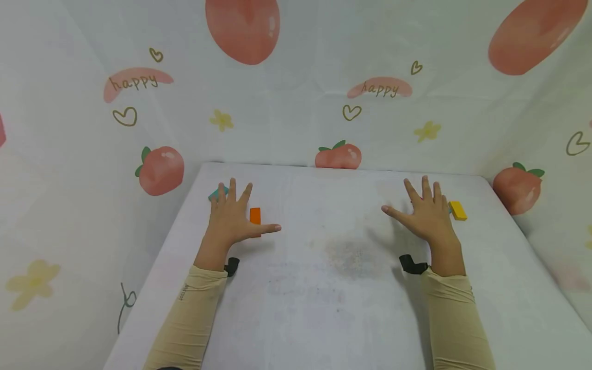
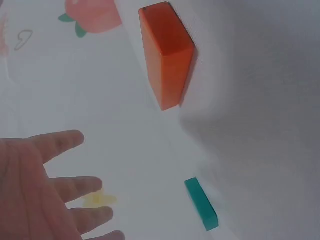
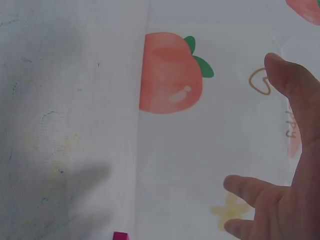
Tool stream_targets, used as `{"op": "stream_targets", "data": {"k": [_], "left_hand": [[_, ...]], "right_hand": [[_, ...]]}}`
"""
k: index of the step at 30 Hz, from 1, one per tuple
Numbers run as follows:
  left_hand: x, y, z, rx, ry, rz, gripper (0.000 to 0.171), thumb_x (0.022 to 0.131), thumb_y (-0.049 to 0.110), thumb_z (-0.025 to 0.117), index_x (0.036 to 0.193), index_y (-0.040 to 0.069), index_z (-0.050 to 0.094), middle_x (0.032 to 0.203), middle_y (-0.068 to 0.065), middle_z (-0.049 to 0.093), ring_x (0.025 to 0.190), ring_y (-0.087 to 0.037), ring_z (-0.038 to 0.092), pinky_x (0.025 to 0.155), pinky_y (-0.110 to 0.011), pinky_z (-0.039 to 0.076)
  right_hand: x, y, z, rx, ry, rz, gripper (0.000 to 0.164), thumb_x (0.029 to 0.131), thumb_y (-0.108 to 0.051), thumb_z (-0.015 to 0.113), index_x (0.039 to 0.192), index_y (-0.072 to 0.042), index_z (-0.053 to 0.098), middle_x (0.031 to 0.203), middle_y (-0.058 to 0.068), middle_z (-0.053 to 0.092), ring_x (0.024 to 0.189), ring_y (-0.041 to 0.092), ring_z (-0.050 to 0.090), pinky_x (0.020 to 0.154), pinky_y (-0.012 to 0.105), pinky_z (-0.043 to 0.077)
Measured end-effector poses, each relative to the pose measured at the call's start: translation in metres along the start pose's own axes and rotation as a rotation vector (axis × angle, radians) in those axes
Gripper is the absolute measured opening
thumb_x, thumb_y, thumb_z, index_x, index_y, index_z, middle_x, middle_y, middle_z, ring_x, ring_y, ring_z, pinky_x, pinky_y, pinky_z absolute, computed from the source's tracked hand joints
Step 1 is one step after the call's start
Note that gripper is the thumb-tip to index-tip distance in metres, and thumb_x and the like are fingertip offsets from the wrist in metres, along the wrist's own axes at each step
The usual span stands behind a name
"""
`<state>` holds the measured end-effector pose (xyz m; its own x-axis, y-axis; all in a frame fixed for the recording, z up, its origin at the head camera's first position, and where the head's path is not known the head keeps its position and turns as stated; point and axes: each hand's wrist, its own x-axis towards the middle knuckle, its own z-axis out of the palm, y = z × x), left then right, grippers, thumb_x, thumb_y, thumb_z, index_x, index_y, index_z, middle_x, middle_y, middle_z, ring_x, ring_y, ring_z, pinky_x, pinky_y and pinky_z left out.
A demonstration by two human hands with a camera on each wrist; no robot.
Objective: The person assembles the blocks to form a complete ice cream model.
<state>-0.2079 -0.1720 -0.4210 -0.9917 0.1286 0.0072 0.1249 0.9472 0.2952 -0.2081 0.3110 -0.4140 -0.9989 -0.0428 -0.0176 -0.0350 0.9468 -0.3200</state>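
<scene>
My left hand is held over the left part of the table with fingers spread and holds nothing. An orange block shows beside its thumb, partly hidden by it; in the left wrist view the orange block appears large. Beyond the fingers lies a teal block, also seen as a small teal bar. My right hand is likewise spread over the right part, holding nothing. Just right of it is a yellow block, with a bit of blue beside it. The right wrist view catches a magenta block at its bottom edge.
The white table has a greyish stain near its middle. A white cloth printed with peaches, hearts and flowers hangs behind and at both sides. A black wrist-worn piece juts inward from the right sleeve, and another from the left.
</scene>
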Motion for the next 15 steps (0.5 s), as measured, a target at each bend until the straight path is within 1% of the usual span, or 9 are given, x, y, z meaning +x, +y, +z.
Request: {"op": "stream_targets", "data": {"k": [1,3,5,6,8,10,12,15], "left_hand": [[0.0,0.0,0.0,-0.005,0.001,0.007,0.143,0.065,0.102,0.06,0.171,0.015,0.021,0.175,-0.03,0.008,0.161,-0.057,0.008,0.125,-0.075,0.014],[0.0,0.001,0.0,-0.017,-0.006,0.015,0.132,0.073,0.095,0.063,0.168,0.009,0.03,0.171,-0.031,0.026,0.156,-0.054,0.029,0.123,-0.07,0.029],[-0.001,0.001,0.0,-0.029,-0.02,0.022,0.115,0.084,0.083,0.065,0.162,0.002,0.041,0.161,-0.03,0.044,0.146,-0.049,0.047,0.116,-0.065,0.043],[-0.002,0.001,0.0,-0.035,-0.029,0.025,0.105,0.088,0.077,0.066,0.158,-0.001,0.046,0.155,-0.029,0.051,0.14,-0.047,0.053,0.112,-0.063,0.048],[-0.002,0.001,0.001,-0.048,-0.047,0.02,0.089,0.095,0.065,0.067,0.151,-0.004,0.053,0.148,-0.027,0.059,0.132,-0.043,0.059,0.107,-0.059,0.053],[-0.003,0.0,0.001,-0.054,-0.056,0.015,0.079,0.098,0.057,0.067,0.147,-0.004,0.057,0.145,-0.026,0.061,0.131,-0.042,0.06,0.107,-0.058,0.054],[-0.003,0.0,0.002,-0.064,-0.053,0.016,0.074,0.099,0.052,0.069,0.145,-0.005,0.059,0.144,-0.026,0.063,0.131,-0.04,0.061,0.107,-0.057,0.053],[-0.003,-0.001,0.003,-0.067,-0.045,0.024,0.07,0.099,0.049,0.07,0.142,-0.005,0.06,0.14,-0.025,0.064,0.127,-0.039,0.063,0.106,-0.056,0.055]], "right_hand": [[0.0,0.0,-0.001,0.002,0.0,0.002,0.11,0.094,-0.082,0.051,0.172,-0.018,0.009,0.174,0.028,-0.015,0.158,0.062,-0.009,0.121,0.081,0.004],[0.001,0.0,-0.001,0.007,0.001,0.002,0.107,0.095,-0.079,0.052,0.171,-0.013,0.017,0.175,0.032,-0.002,0.156,0.064,0.01,0.119,0.08,0.018],[0.0,0.002,-0.001,0.021,0.011,-0.005,0.098,0.098,-0.073,0.055,0.167,-0.007,0.03,0.172,0.034,0.016,0.15,0.061,0.03,0.114,0.077,0.032],[0.0,0.003,-0.001,0.033,0.021,-0.011,0.092,0.1,-0.068,0.056,0.163,-0.004,0.037,0.169,0.033,0.025,0.145,0.059,0.039,0.11,0.075,0.038],[0.0,0.005,0.002,0.057,0.045,-0.025,0.077,0.103,-0.057,0.058,0.155,0.0,0.049,0.161,0.032,0.04,0.134,0.054,0.053,0.103,0.071,0.047],[0.0,0.007,0.003,0.08,0.079,-0.033,0.064,0.105,-0.046,0.06,0.148,0.001,0.056,0.154,0.03,0.049,0.126,0.049,0.059,0.1,0.067,0.05],[0.001,0.009,0.004,0.095,0.116,-0.038,0.056,0.106,-0.038,0.061,0.144,0.002,0.06,0.149,0.03,0.053,0.123,0.048,0.06,0.101,0.066,0.05],[0.003,0.012,0.003,0.111,0.151,-0.03,0.049,0.105,-0.03,0.063,0.141,0.004,0.062,0.144,0.032,0.055,0.126,0.051,0.058,0.106,0.068,0.048]]}}
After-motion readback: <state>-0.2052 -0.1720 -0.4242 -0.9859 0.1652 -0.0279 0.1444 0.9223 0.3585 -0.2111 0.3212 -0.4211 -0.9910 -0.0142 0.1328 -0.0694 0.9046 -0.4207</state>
